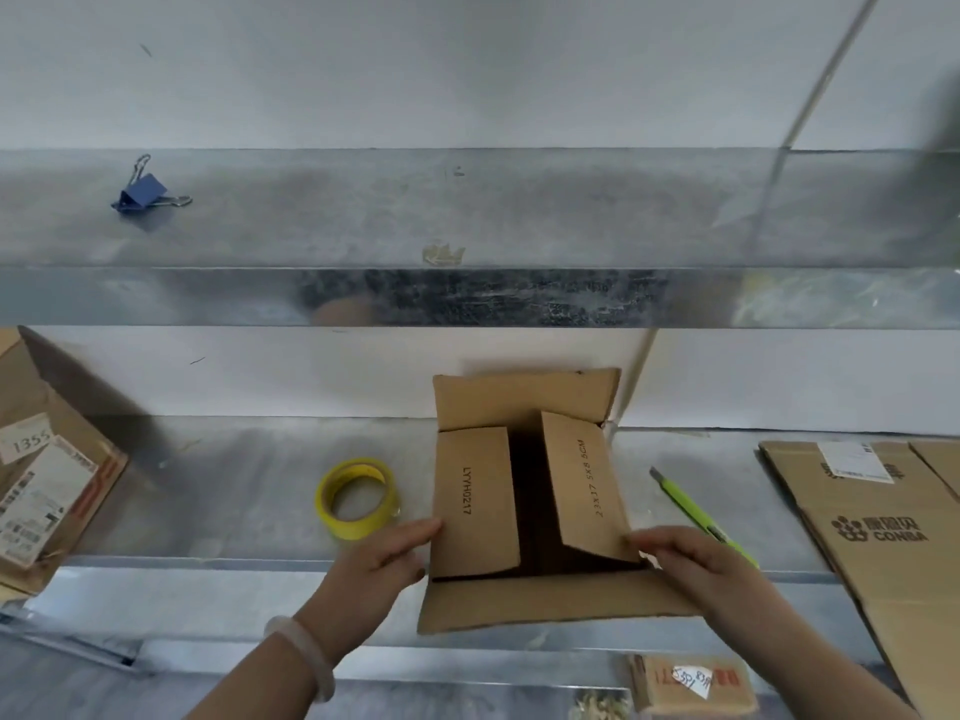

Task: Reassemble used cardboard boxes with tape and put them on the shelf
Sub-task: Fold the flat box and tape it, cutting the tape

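Shelf unit, two metal levels, listed from the left edge of the frame.

- Labelled carton (47,485), one – far left on the lower shelf (234,511), tilted, stickers facing out.
- Binder clip (143,192), one, blue – upper left, alone on the upper shelf (519,210).
- Tape roll (356,498), one, yellow – lying flat just left of the box, a little beyond the left grip's fingertips.
- Left grip (384,556), pale bangle at the wrist – fingers nearly straight and laid against the outer edge of the left flap; it presses and clasps nothing.
- Cardboard box (524,501), one, the task's item – lower centre, on the lower shelf between the two grips, mouth upward. Its long axis runs away from the person, up the frame. Four flaps: left one folded flat, right one tilted, far one upright, near one splayed toward the person. A dark gap between the side flaps follows that axis.
- Right grip (685,558) – fingers curled onto the near corner of the right flap, holding it.
- Utility knife (696,514), one, green – right of the box, partly hidden by the right grip.
- Flattened cardboard (883,537), at least two overlapping sheets – far right.
- Small labelled carton (685,685), one – bottom right.

Judgement: the tape lies nearer the left grip, so that side would fetch it.
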